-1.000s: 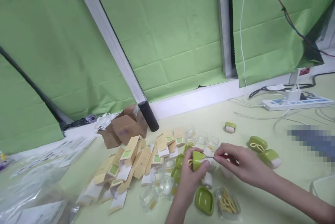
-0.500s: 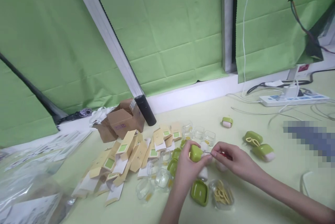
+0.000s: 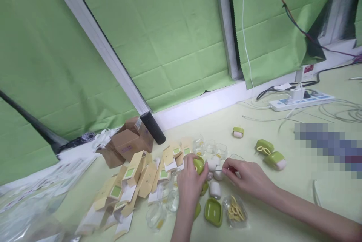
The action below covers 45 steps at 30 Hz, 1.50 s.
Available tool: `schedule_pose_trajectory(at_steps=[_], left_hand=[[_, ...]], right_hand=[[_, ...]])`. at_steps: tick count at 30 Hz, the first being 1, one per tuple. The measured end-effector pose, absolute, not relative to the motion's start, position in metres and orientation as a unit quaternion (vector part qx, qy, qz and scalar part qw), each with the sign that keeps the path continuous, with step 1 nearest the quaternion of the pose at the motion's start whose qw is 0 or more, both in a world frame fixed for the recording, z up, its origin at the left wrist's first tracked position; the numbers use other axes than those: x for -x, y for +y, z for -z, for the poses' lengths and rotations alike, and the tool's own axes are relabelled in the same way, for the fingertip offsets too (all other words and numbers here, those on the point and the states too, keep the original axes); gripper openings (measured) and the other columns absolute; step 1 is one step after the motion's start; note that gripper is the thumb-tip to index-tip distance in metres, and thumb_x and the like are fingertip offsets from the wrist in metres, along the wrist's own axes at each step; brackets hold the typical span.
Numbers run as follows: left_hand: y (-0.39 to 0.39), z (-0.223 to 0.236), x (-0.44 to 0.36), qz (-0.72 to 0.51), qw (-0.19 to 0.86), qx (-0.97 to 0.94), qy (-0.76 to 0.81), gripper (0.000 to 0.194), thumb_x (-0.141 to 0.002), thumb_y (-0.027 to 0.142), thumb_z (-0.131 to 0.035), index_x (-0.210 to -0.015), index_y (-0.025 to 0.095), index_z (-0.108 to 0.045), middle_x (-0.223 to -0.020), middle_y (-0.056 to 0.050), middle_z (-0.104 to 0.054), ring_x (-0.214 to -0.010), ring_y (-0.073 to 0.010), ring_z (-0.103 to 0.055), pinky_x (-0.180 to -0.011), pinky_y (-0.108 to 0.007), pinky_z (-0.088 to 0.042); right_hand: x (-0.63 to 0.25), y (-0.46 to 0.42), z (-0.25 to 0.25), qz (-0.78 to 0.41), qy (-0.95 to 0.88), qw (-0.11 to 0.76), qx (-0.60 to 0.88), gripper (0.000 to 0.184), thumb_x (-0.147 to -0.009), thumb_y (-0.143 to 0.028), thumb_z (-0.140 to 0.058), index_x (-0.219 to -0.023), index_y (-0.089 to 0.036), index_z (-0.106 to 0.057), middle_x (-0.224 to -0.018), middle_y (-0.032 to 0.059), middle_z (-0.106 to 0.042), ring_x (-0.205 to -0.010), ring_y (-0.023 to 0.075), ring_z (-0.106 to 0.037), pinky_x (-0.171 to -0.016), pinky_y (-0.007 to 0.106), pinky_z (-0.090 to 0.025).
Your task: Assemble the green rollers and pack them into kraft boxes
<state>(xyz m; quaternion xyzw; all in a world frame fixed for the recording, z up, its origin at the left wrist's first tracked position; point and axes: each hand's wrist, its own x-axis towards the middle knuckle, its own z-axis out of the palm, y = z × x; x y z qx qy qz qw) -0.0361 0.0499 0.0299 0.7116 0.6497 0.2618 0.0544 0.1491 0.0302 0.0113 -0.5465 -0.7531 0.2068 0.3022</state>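
Observation:
My left hand (image 3: 190,176) is closed around a small glossy green case (image 3: 199,165), fingers on its far side and thumb along its near edge. My right hand (image 3: 245,176) pinches a thin metal-shafted tool (image 3: 217,170) that points left toward the case; a bit of red shows in the grip. Whether the tip touches the case is unclear. Just under the hands lie several white rounded pieces (image 3: 215,190). Nearer to me are an open green shell (image 3: 213,212) and a clear tub (image 3: 244,217) of yellow cord loops (image 3: 235,210).
Opened beige cartons (image 3: 146,179) and clear plastic cups (image 3: 156,216) spread to the left. A brown box (image 3: 132,142) and black cylinder (image 3: 153,127) stand behind. Green-and-pink cases (image 3: 275,160) lie right, below a power strip (image 3: 302,100) with loose cables.
The view has swung, so the scene sits further left. My left hand has tilted the green case, and white pieces beneath the hands show more. Both hands keep their grip.

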Motion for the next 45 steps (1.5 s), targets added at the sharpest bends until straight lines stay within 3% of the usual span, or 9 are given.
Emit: schedule_pose_trajectory(at_steps=[5,10,14,19,22,24,27,34,45], left_hand=[[0.050,-0.030,0.039,-0.382,0.111,-0.681,0.615,0.016,-0.080,0.032,-0.045,-0.093,0.023,-0.049,-0.103,-0.005,-0.057,-0.099,-0.0216,-0.057,-0.078,-0.031,-0.044],[0.049,-0.028,0.035,-0.352,0.166,-0.671,0.630,0.023,-0.078,0.038,-0.051,-0.096,0.023,-0.049,-0.094,-0.004,-0.061,-0.091,-0.0257,-0.060,-0.078,-0.036,-0.042],[0.047,-0.032,0.038,-0.398,0.167,-0.642,0.634,0.031,-0.078,0.045,-0.050,-0.098,0.022,-0.049,-0.112,-0.009,-0.054,-0.099,-0.0275,-0.056,-0.075,-0.036,-0.042],[0.035,-0.034,0.032,-0.452,0.320,-0.590,0.587,0.048,-0.090,0.055,-0.018,-0.103,0.019,-0.047,-0.086,-0.005,-0.062,-0.049,-0.0113,-0.052,-0.043,-0.023,-0.036],[0.029,-0.025,0.021,-0.490,0.507,-0.517,0.486,0.046,-0.088,0.059,-0.031,-0.097,0.018,-0.049,-0.079,-0.002,-0.062,-0.039,-0.0048,-0.042,-0.038,-0.019,-0.030],[0.027,-0.017,0.015,-0.495,0.556,-0.489,0.455,0.043,-0.085,0.059,-0.042,-0.093,0.018,-0.051,-0.068,0.002,-0.058,-0.038,-0.0044,-0.041,-0.037,-0.018,-0.030],[0.024,-0.008,0.010,-0.489,0.574,-0.477,0.452,0.042,-0.082,0.059,-0.047,-0.090,0.018,-0.052,-0.053,0.007,-0.048,-0.036,-0.0052,-0.041,-0.036,-0.016,-0.030],[0.021,-0.005,0.006,-0.511,0.610,-0.414,0.442,0.045,-0.080,0.060,-0.050,-0.093,0.017,-0.053,-0.054,0.006,-0.051,-0.037,-0.0050,-0.040,-0.037,-0.017,-0.033],[0.022,-0.003,0.004,-0.478,0.580,-0.459,0.474,0.046,-0.081,0.063,-0.043,-0.090,0.019,-0.053,-0.050,0.006,-0.047,-0.034,-0.0054,-0.037,-0.034,-0.017,-0.023]], right_hand=[[-0.149,0.029,-0.018,-0.224,-0.750,0.336,0.523,0.021,-0.090,-0.032,-0.041,-0.085,-0.024,-0.059,-0.078,-0.0012,-0.070,-0.068,0.0170,-0.063,-0.059,0.026,-0.039],[-0.147,0.029,-0.013,-0.191,-0.769,0.309,0.526,0.022,-0.090,-0.028,-0.040,-0.082,-0.022,-0.060,-0.076,0.0005,-0.069,-0.067,0.0177,-0.062,-0.056,0.026,-0.036],[-0.147,0.028,-0.010,-0.188,-0.771,0.307,0.525,0.022,-0.090,-0.026,-0.040,-0.082,-0.021,-0.060,-0.075,0.0010,-0.069,-0.067,0.0182,-0.062,-0.056,0.026,-0.036],[-0.147,0.025,-0.015,-0.199,-0.775,0.363,0.478,0.019,-0.091,-0.029,-0.042,-0.087,-0.022,-0.059,-0.080,-0.0005,-0.069,-0.067,0.0152,-0.061,-0.059,0.025,-0.039],[-0.147,0.024,-0.014,-0.183,-0.780,0.376,0.465,0.019,-0.092,-0.029,-0.043,-0.085,-0.023,-0.059,-0.079,-0.0005,-0.068,-0.065,0.0147,-0.061,-0.058,0.024,-0.039],[-0.147,0.025,-0.012,-0.169,-0.785,0.368,0.469,0.019,-0.091,-0.029,-0.043,-0.083,-0.022,-0.058,-0.078,-0.0001,-0.068,-0.065,0.0152,-0.061,-0.056,0.024,-0.037],[-0.146,0.024,-0.010,-0.161,-0.795,0.354,0.466,0.018,-0.091,-0.027,-0.043,-0.079,-0.021,-0.055,-0.074,-0.0001,-0.067,-0.063,0.0153,-0.060,-0.055,0.024,-0.036],[-0.143,0.023,-0.006,-0.218,-0.775,0.350,0.478,0.019,-0.089,-0.030,-0.044,-0.072,-0.022,-0.047,-0.061,-0.0021,-0.060,-0.055,0.0140,-0.053,-0.051,0.023,-0.032],[-0.143,0.024,-0.004,-0.294,-0.756,0.338,0.478,0.023,-0.087,-0.034,-0.044,-0.068,-0.022,-0.042,-0.059,-0.0043,-0.051,-0.055,0.0132,-0.046,-0.053,0.023,-0.031]])
